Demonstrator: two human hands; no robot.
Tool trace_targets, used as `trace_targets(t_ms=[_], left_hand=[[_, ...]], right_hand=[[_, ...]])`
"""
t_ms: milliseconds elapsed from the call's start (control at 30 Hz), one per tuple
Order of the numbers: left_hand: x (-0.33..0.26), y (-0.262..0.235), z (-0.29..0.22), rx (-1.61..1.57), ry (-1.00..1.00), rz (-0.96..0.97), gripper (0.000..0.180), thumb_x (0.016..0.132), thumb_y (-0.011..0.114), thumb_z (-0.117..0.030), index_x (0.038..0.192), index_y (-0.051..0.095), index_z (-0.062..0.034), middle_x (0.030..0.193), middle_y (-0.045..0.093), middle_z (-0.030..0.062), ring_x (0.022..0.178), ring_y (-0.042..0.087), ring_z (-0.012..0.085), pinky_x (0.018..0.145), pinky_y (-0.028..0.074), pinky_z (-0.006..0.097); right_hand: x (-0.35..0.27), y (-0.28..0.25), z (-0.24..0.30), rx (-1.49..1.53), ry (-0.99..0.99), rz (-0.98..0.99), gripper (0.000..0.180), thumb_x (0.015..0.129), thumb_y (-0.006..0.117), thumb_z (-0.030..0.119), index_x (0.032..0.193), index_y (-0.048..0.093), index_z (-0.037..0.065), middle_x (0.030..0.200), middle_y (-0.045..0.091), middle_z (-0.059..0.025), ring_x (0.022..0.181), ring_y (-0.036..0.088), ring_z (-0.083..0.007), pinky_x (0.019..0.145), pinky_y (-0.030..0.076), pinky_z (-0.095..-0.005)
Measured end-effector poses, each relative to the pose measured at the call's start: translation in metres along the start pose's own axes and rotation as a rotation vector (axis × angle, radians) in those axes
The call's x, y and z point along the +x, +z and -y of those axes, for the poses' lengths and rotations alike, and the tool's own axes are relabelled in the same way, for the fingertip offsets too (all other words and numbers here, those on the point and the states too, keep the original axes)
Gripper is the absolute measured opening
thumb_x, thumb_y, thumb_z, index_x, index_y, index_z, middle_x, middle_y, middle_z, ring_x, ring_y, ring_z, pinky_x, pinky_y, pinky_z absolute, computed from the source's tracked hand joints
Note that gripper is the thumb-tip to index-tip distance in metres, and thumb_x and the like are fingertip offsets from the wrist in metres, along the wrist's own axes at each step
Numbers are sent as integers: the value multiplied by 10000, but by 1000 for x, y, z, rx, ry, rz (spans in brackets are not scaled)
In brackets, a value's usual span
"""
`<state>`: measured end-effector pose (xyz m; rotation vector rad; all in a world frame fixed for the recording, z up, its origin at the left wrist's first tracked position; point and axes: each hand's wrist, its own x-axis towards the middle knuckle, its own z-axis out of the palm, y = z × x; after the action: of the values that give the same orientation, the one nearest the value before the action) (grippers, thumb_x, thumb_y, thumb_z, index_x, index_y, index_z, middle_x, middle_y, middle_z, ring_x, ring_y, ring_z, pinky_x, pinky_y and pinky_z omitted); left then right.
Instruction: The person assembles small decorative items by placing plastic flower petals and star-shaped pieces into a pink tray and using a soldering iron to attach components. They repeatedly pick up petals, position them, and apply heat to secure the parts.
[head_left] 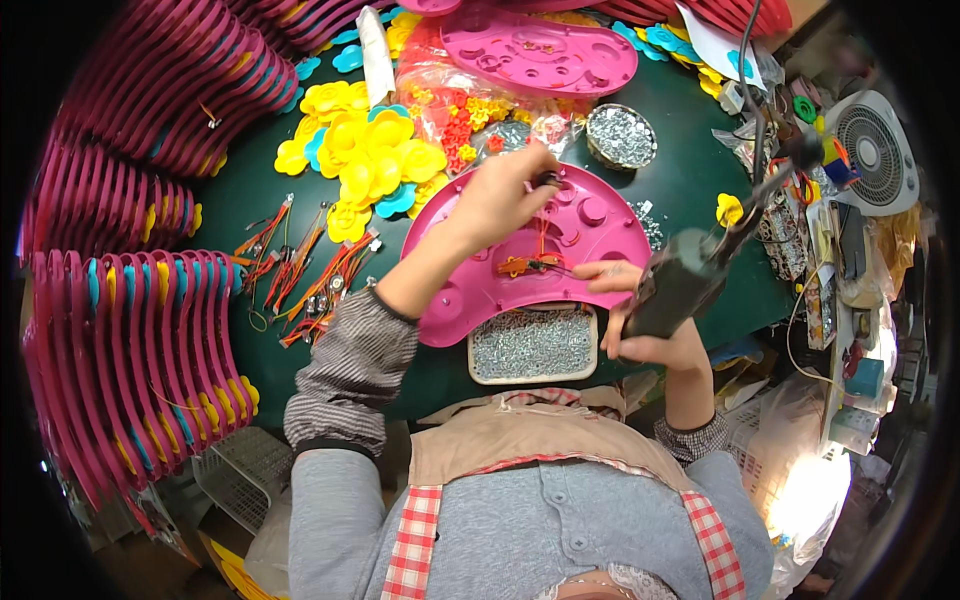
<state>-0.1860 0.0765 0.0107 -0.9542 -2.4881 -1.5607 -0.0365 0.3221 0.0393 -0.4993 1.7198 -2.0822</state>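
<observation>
A magenta curved plastic panel lies on the green table in front of me, its moulded posts and rings facing up. My left hand is over its far half, fingers closed at a small dark piece I cannot make out. In my right hand is a dark electric screwdriver, hung by its cord and tilted, with the thin bit reaching over the panel. Near the bit, an orange part with red wires sits on the panel. A pale tray of small screws stands against the near edge.
Magenta panels stand in rows at left. Yellow flower pieces are heaped beyond my left forearm, with wired parts nearer. A round bowl of metal bits stands far right of centre. A fan is at the right.
</observation>
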Motion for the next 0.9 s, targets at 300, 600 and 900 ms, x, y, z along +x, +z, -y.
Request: trace_targets(t_ms=[300, 600, 900], left_hand=[[3, 32, 46, 161, 47, 76, 230, 915, 775, -148, 1120, 753, -47, 997, 589, 123, 925, 638, 290, 826, 532, 389], [-6, 52, 31, 327, 83, -225, 137, 860, 791, -136, 958, 752, -48, 887, 652, 83, 900, 670, 290, 765, 556, 403], [7, 45, 20, 665, 46, 2, 136, 904, 758, -248, 911, 800, -119, 886, 682, 26, 905, 654, 241, 807, 459, 400]], right_hand=[[-11, -22, -1, 100, -49, -42, 793, 752, 768, 110, 1498, 533, -22, 1647, 348, -307, 790, 757, -168, 771, 559, -303], [31, -82, 25, 126, -694, -684, 455, 876, 618, 31, 1306, 525, -87, 1029, 713, -214, 749, 684, -214, 781, 600, -392], [137, -121, -9, -212, -874, -906, 394, 872, 685, -69, 1233, 530, -37, 809, 666, -72, 700, 658, -135, 712, 563, -291]])
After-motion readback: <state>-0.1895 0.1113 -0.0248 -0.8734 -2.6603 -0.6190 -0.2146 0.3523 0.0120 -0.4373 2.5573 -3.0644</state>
